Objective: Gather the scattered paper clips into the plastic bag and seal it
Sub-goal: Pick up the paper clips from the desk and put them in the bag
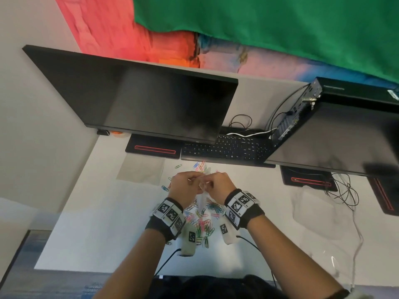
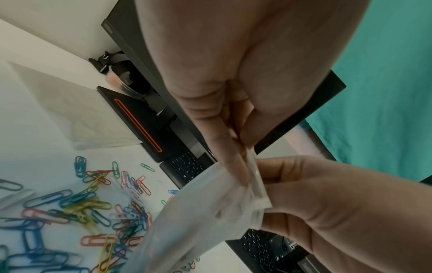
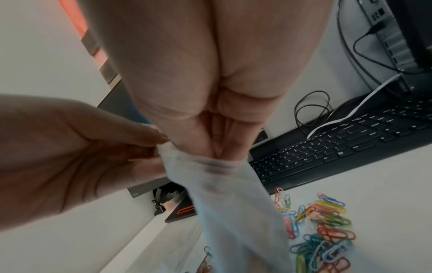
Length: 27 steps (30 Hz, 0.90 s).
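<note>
A clear plastic bag (image 1: 201, 198) hangs above the white desk, held at its top edge by both hands. My left hand (image 1: 187, 184) pinches one side of the bag's mouth (image 2: 253, 186). My right hand (image 1: 218, 184) pinches the other side (image 3: 205, 160). The bag (image 2: 187, 225) droops down and looks empty. Several coloured paper clips (image 1: 203, 225) lie scattered on the desk under and between my wrists, more paper clips (image 1: 199, 166) near the keyboard. In the wrist views the clips (image 2: 77, 208) (image 3: 327, 225) spread around the bag (image 3: 236, 221).
A black keyboard (image 1: 226, 148) lies just beyond the clips, under two dark monitors (image 1: 138, 98) with black bases (image 1: 153, 148). Another flat clear bag (image 1: 140, 170) lies at the left. Cables (image 1: 343, 190) trail at the right. The desk's front edge (image 1: 86, 269) is near my body.
</note>
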Each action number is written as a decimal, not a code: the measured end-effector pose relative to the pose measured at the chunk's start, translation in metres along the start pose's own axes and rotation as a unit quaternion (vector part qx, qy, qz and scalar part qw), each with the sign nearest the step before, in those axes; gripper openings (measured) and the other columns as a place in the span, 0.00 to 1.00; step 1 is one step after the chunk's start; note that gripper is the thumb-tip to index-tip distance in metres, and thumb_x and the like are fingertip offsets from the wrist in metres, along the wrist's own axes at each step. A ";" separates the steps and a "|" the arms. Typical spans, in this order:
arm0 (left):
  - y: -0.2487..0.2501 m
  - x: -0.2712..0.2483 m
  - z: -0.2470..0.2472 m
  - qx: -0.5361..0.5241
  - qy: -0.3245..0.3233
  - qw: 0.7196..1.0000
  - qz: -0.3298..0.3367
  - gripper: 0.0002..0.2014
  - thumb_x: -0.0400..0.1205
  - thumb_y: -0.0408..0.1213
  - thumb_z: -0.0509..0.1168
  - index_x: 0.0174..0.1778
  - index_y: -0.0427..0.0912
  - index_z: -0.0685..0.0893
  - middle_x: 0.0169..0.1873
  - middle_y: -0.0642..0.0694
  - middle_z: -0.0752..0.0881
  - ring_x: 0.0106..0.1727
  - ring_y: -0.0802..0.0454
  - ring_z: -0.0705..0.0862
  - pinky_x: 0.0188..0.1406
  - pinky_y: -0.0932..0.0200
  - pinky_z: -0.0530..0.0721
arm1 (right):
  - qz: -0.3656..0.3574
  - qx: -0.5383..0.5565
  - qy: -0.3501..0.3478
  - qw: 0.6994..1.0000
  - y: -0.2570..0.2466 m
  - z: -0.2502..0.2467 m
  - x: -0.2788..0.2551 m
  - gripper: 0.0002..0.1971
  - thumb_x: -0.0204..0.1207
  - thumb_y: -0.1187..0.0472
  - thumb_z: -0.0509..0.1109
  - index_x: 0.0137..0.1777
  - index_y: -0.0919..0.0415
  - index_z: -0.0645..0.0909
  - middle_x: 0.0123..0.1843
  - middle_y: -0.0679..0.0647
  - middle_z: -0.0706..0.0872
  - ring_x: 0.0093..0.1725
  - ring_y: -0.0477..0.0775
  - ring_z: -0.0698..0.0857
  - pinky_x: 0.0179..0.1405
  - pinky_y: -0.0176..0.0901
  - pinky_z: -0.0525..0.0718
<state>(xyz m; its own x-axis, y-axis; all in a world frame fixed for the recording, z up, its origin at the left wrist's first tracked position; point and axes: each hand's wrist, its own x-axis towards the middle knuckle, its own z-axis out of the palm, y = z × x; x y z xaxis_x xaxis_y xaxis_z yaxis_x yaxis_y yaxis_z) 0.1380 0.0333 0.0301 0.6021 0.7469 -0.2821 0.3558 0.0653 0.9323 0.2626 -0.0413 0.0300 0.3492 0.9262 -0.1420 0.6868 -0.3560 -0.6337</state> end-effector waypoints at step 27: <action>-0.012 -0.011 -0.064 -0.027 0.120 0.992 -0.036 0.11 0.84 0.28 0.65 0.45 0.45 0.91 0.42 0.42 0.92 0.44 0.43 0.92 0.47 0.43 0.92 | -0.017 -0.271 -0.126 0.954 0.107 0.070 0.052 0.29 0.77 0.66 0.64 0.78 0.60 0.64 0.71 0.62 0.68 0.68 0.63 0.71 0.69 0.54 0.76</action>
<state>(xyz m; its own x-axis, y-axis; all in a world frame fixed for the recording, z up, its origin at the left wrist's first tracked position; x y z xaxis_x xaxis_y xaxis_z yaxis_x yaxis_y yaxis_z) 0.0810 0.0664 0.0367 0.3869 0.8744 -0.2929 0.3495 0.1548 0.9240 0.3099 -0.0230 -0.0982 0.2030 0.9148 -0.3490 0.9476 -0.2734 -0.1654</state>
